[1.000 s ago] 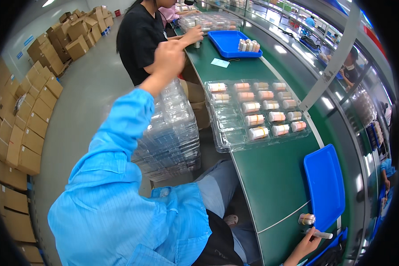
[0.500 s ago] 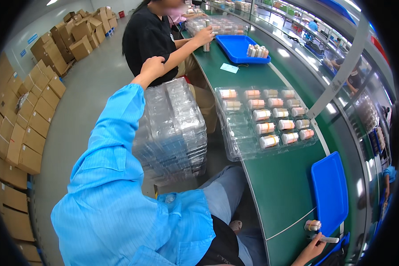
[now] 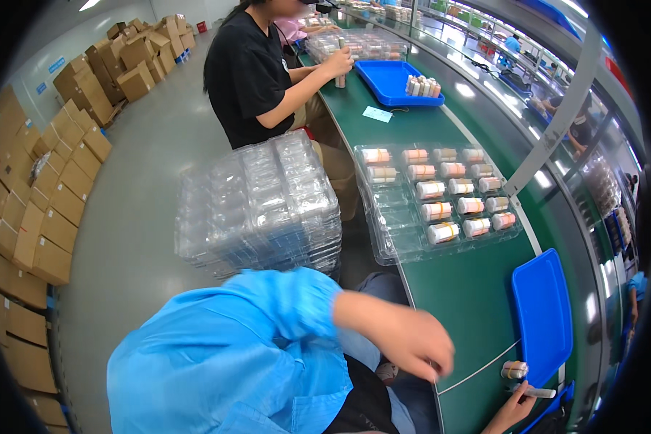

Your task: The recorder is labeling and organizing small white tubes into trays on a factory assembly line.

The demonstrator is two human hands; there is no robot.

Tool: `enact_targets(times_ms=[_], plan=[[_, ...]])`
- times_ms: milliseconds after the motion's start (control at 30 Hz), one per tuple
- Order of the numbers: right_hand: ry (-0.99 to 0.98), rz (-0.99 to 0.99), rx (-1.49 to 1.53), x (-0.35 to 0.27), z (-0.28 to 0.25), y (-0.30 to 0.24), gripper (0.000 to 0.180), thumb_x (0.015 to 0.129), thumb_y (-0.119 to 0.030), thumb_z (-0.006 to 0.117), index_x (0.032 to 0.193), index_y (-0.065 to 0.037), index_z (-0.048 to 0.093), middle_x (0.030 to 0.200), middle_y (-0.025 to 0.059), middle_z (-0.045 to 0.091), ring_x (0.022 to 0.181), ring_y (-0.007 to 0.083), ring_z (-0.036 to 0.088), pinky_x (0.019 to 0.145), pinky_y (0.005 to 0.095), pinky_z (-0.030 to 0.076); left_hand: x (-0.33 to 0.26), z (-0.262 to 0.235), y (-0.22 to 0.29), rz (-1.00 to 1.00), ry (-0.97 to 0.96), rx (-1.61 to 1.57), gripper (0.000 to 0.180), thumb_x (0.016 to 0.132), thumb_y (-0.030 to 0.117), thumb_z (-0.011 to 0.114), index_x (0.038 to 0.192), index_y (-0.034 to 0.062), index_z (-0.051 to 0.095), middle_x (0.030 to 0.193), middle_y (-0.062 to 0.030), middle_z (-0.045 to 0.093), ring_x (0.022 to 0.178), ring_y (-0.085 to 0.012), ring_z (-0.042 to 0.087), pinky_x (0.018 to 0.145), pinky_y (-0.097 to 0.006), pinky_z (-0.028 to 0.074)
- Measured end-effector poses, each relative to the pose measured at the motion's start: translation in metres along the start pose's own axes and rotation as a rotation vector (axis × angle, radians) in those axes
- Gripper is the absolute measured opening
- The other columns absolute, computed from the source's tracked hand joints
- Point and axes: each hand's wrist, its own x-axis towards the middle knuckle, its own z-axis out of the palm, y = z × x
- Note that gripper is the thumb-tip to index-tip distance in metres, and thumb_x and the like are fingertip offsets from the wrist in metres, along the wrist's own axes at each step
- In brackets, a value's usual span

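Factory packing line: green conveyor bench (image 3: 477,304), stacked cardboard boxes (image 3: 43,195), seated workers.

A stack of clear plastic trays (image 3: 260,202) stands just above the left fingers, off the edge of the green table (image 3: 477,289). Farther up, a person in a black shirt (image 3: 249,69) sits beside a blue tray of bottles (image 3: 394,79). Cardboard boxes (image 3: 43,188) line the grey floor (image 3: 137,173), well apart to the left.

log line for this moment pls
left hand: empty, in the air by green table edge | right hand: by small bottle | clear tray: part filled | tray stack: untouched
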Motion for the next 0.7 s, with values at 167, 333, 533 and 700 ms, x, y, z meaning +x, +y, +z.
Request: enact_targets(times_ms=[167,333,533,700], plan=[[0.100,-0.053,-0.005,-0.005,0.002,0.026,0.029,0.093,-0.018,0.065,0.092,0.011,0.065,0.084,0.0209,0.069,0.072,0.0247,0.061,0.070,0.0361,0.051,0.141,0.061,-0.034,0.221,0.139,0.350,0.019,0.083,0.020,0.061,0.073,0.0044,0.059,0.090,-0.0123,0.061,0.085,-0.0299,0.057,0.069,-0.043,0.045],[0.198,0.059,0.034,-0.004,0.005,0.020,0.028,0.090,-0.018,0.070,0.089,0.010,0.067,0.078,0.0186,0.069,0.067,0.0233,0.060,0.066,0.0375,0.051,0.217,0.072,-0.096,0.408,0.724,0.244,0.009,0.077,0.012,0.062,0.070,0.0057,0.061,0.087,-0.0085,0.059,0.085,-0.0269,0.054,0.073,-0.038,0.042],[0.139,0.021,-0.049,-0.007,0.005,0.028,0.029,0.090,-0.018,0.071,0.088,0.010,0.066,0.080,0.0191,0.068,0.068,0.0224,0.058,0.067,0.0374,0.051,0.214,0.088,-0.151,0.271,0.655,0.254,0.006,0.075,0.009,0.065,0.078,0.0043,0.064,0.097,-0.0109,0.059,0.095,-0.0282,0.052,0.082,-0.041,0.042],[0.144,0.143,0.011,-0.004,0.006,0.020,0.032,0.091,-0.020,0.069,0.089,0.011,0.066,0.085,0.0216,0.068,0.073,0.0242,0.058,0.070,0.0386,0.050,0.218,0.108,-0.167,0.037,0.658,0.452,0.027,0.077,0.015,0.064,0.099,0.0002,0.068,0.122,-0.0198,0.057,0.127,-0.0364,0.043,0.106,-0.049,0.034]])
